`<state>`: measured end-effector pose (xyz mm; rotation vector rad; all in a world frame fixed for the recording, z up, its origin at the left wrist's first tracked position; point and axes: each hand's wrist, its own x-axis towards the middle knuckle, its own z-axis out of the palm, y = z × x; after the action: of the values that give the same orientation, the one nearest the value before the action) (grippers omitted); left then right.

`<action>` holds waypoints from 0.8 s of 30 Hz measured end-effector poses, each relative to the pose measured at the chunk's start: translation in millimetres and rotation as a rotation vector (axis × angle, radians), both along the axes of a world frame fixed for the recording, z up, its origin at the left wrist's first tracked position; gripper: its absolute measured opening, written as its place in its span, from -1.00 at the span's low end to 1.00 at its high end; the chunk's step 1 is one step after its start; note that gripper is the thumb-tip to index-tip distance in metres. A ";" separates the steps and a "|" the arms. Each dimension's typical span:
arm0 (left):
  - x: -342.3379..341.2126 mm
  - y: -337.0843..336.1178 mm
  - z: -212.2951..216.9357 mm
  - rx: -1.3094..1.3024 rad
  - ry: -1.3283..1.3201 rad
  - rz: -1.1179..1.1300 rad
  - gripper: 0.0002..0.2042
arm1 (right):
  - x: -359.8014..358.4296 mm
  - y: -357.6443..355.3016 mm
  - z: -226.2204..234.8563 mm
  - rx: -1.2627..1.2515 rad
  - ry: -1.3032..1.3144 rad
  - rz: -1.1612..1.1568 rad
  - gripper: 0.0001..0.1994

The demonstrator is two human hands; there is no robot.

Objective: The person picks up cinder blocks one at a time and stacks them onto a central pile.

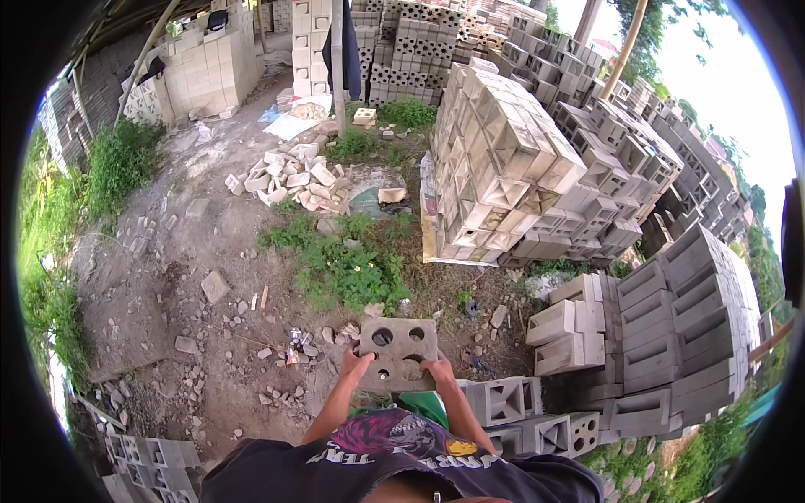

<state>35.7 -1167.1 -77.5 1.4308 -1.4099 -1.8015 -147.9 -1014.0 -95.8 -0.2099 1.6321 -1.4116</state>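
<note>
1. You have the grey holed block [398,350] straight ahead, between your two hands, its face with the round holes turned up toward you.
2. Your left grip [359,364] clasps its edge at 8 o'clock, and your right grip [438,368] clasps the opposite edge at 4 o'clock; whether the block's underside touches anything is hidden.
3. Around you spreads bare dirt ground [151,293] strewn with stones. From the block, green weeds [360,272] grow near at 11 o'clock, with a rubble heap [289,178] farther along that line.
4. A tall stack of pale blocks [495,134] stands at 1 o'clock, a grey block stack [683,323] at 3, and a low row of patterned blocks [507,401] at 4, just beside your right forearm. More grey blocks [155,457] sit at 8, well apart.
5. Your forearms slant inward, the left from 7 o'clock, the right from 5. Both your thumbs lie over the block's upper face.
</note>
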 end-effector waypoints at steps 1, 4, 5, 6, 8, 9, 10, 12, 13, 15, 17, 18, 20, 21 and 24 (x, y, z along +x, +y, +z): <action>3.7 0.2 -0.3 -0.046 0.003 0.036 -0.39 | -3.7 -9.4 -6.5 -0.010 -0.019 0.016 -0.44; 28.0 -15.1 -28.2 -0.110 -0.010 0.179 -0.39 | 1.7 -47.2 -7.5 -0.021 -0.063 0.138 -0.49; 36.2 -17.7 -40.2 -0.129 -0.010 0.205 -0.39 | 3.2 -61.3 -4.3 -0.025 -0.075 0.164 -0.54; 28.5 -15.8 -28.0 -0.129 -0.084 0.206 -0.37 | -9.6 -70.2 -9.3 0.006 -0.066 0.206 -0.54; 28.9 -22.3 -6.6 -0.132 -0.102 0.276 -0.35 | -22.1 -95.0 -16.0 0.119 -0.077 0.355 -0.45; 40.9 -19.0 -19.8 -0.128 -0.053 0.355 -0.34 | -18.9 -110.2 -6.2 0.097 -0.071 0.431 -0.45; 46.5 -6.3 -28.8 -0.088 -0.071 0.427 -0.34 | -16.7 -122.0 2.4 0.082 -0.070 0.496 -0.44; 55.1 -1.0 -27.0 -0.121 -0.119 0.590 -0.32 | -9.0 -146.9 5.6 0.065 -0.032 0.610 -0.43; 56.1 1.4 -15.1 -0.108 -0.127 0.638 -0.32 | -6.1 -158.6 5.2 0.027 0.016 0.640 -0.42; 54.6 17.7 15.6 -0.005 -0.070 0.712 -0.32 | -0.2 -177.1 1.9 0.044 0.073 0.752 -0.40; 81.0 24.8 -2.2 -0.016 -0.084 0.820 -0.32 | 21.8 -189.9 3.4 0.057 0.134 0.921 -0.38; 90.0 35.9 -15.4 -0.052 -0.101 0.851 -0.32 | 34.3 -197.1 3.1 0.068 0.101 0.968 -0.36; 99.7 42.4 -24.1 -0.040 -0.098 0.962 -0.32 | 53.9 -213.6 0.2 0.060 0.083 1.062 -0.33; 105.8 41.7 -22.4 -0.042 -0.103 0.995 -0.32 | 61.5 -219.5 -5.2 0.040 0.118 1.088 -0.32; 128.6 46.7 -22.9 -0.054 -0.071 1.070 -0.34 | 96.2 -231.9 -3.5 0.021 0.130 1.159 -0.32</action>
<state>164.3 -1120.4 -100.4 1.7305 -0.4765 -1.0009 -51.7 -1245.9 -99.3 -1.0524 1.2257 -0.4805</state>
